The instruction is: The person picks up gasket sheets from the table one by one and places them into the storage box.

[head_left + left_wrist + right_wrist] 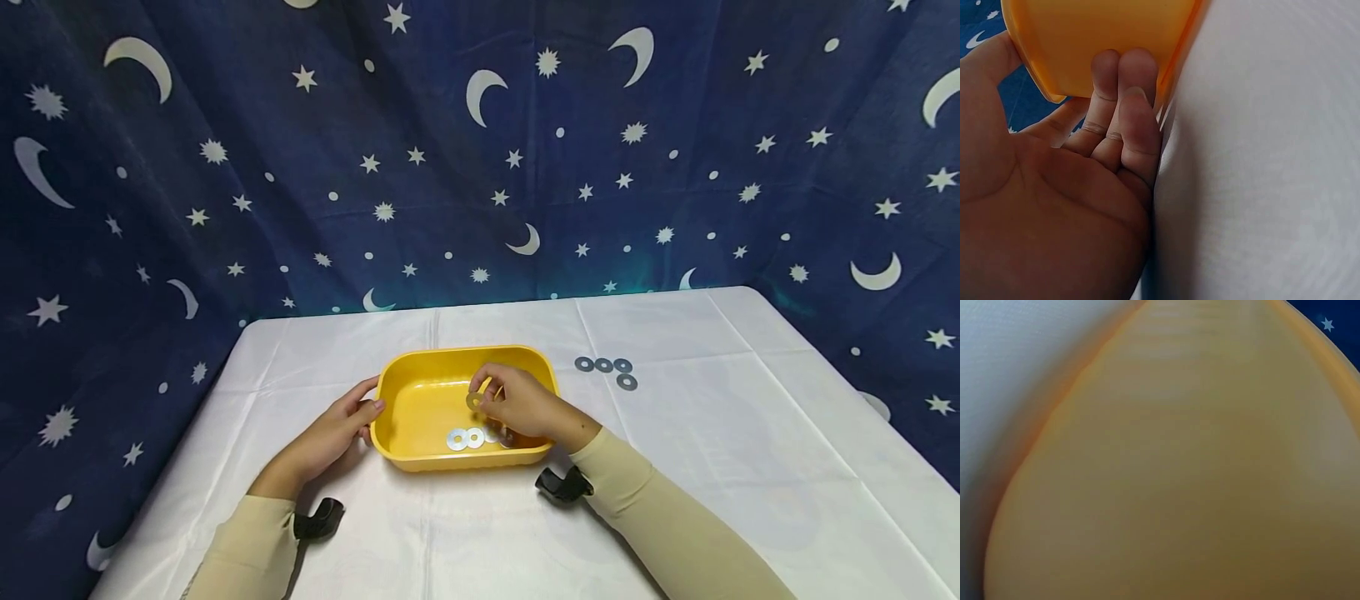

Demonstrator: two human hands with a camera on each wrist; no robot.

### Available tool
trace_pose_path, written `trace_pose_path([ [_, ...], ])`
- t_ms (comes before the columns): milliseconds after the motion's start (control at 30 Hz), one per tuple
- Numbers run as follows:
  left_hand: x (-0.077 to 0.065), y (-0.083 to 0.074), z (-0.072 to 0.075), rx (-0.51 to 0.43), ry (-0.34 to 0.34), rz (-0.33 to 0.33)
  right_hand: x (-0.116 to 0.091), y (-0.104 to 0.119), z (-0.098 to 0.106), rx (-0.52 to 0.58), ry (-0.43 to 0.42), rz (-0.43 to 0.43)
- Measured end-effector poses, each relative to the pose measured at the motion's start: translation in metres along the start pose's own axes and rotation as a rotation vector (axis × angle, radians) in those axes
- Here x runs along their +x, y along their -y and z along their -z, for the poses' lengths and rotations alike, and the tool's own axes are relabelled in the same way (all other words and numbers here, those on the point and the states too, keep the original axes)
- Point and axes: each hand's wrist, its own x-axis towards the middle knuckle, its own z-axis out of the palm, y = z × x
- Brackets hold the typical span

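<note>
A yellow plastic tray (420, 408) stands on the white cloth. My left hand (330, 435) grips its left end, thumb at the rim and the other fingers against the outer wall, as the left wrist view (1085, 156) also shows. Over the tray's inside, my right hand (521, 402) pinches a flat metal washer (474, 402) between thumb and fingers. Several more washers (457, 439) lie along the near side of the tray floor, some shaded by that hand. The tray's outer wall (1172, 462) fills most of the right wrist view, which hides the right hand.
Right of the tray, several grey washers (603, 365) lie on the tablecloth (750, 467), most in a short row with one nearer me. A dark blue curtain (435, 108) with moons and stars hangs behind the table. Each wrist carries a black mount (318, 520).
</note>
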Motion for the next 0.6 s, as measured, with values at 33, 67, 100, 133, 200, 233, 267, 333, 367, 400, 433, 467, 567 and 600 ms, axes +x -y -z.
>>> trace_pose_path([
  [33,-0.0003,0.0004,0.0002,-0.003,0.0,-0.002,-0.0002,0.0001,0.0,0.004,-0.001,-0.004],
  [67,-0.0005,0.0006,0.0004,-0.005,0.002,-0.004,-0.0004,0.0001,0.0001,0.006,-0.003,-0.005],
  [100,-0.0007,0.0009,0.0005,-0.007,0.002,-0.006,-0.0004,-0.0002,-0.0001,0.008,-0.006,-0.004],
  [133,-0.0009,0.0008,0.0005,-0.008,0.002,-0.008,-0.0006,-0.0006,0.0001,0.011,-0.008,-0.001],
  [200,-0.0013,0.0013,0.0006,-0.011,0.002,-0.008,-0.0005,-0.0016,0.0002,0.014,-0.011,-0.001],
  [233,-0.0011,0.0015,0.0004,-0.011,0.002,-0.004,-0.0002,-0.0026,0.0,0.016,-0.013,-0.002],
  [267,-0.001,0.0018,0.0002,-0.012,0.002,-0.002,0.0003,-0.0035,-0.0001,0.019,-0.016,-0.006],
  [333,-0.0009,0.0026,0.0006,-0.015,0.004,0.002,0.001,-0.0047,-0.0005,0.028,-0.018,-0.019],
  [367,-0.0011,0.0029,0.0009,-0.015,0.004,0.001,0.0016,-0.0049,-0.0007,0.031,-0.02,-0.026],
  [400,-0.0013,0.003,0.0012,-0.015,0.006,-0.001,0.0019,-0.0049,-0.0007,0.031,-0.024,-0.029],
  [433,-0.0015,0.0027,0.0016,-0.014,0.007,-0.002,0.0022,-0.0048,-0.0007,0.03,-0.023,-0.031],
  [467,-0.0017,0.0025,0.0021,-0.018,0.011,-0.007,0.0025,-0.0048,-0.0005,0.024,-0.024,-0.027],
  [567,-0.0016,0.0013,0.0027,-0.013,0.021,-0.012,0.0032,-0.0045,0.0003,-0.001,-0.025,-0.022],
  [600,-0.0014,0.0007,0.0027,-0.011,0.022,-0.01,0.0032,-0.0044,0.0006,-0.011,-0.026,-0.023],
])
